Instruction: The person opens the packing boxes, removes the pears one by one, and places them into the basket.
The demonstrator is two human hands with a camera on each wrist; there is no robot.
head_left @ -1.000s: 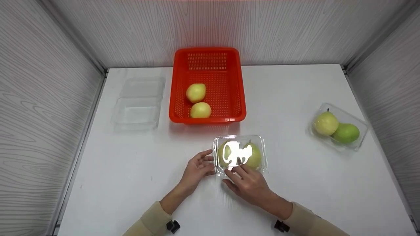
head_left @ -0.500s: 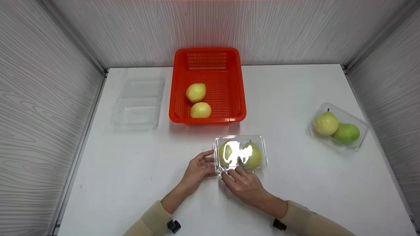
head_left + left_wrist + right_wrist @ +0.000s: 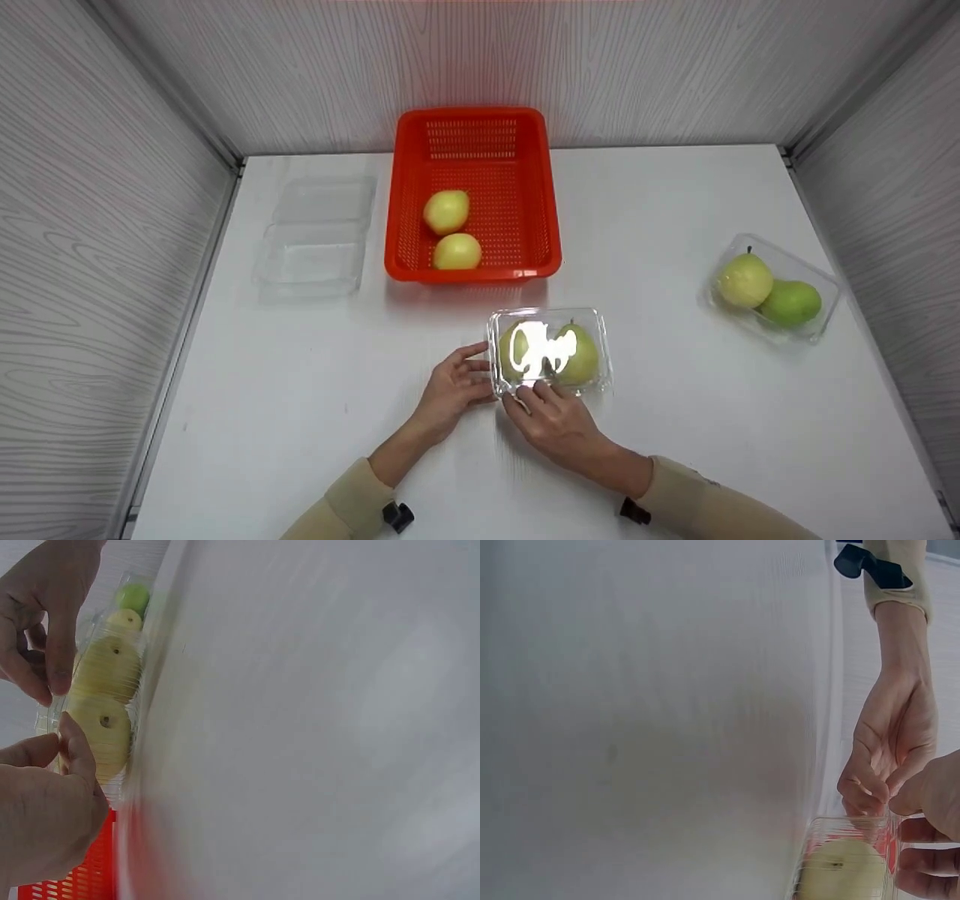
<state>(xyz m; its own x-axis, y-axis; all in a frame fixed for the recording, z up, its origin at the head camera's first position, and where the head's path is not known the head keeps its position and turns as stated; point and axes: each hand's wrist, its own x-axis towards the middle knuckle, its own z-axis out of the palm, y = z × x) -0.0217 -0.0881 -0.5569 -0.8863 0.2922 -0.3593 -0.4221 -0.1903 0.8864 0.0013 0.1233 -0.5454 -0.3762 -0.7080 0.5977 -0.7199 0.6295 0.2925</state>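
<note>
A clear plastic clamshell box (image 3: 604,360), lid down with glare on it, holds two yellow-green pears (image 3: 579,356). My left hand (image 3: 448,394) holds the box's left side, thumb near the front left corner. My right hand (image 3: 559,426) grips the front rim, fingertips on the lid's edge and thumb by that same corner. In the left wrist view both hands meet at the rim beside the pears (image 3: 105,727). The right wrist view shows one pear (image 3: 840,870) through the box wall; the rest of the box is cut off.
Behind the box stands a red basket (image 3: 551,217) with two pale yellow fruits (image 3: 448,212). An open clear clamshell (image 3: 315,262) lies at the left. At the right, another clear box (image 3: 791,259) holds a yellow pear (image 3: 745,281) and a green fruit (image 3: 791,303).
My right hand has shifted slightly left, and its thumb has come up against the box's front left corner. My left hand and the box have hardly moved.
</note>
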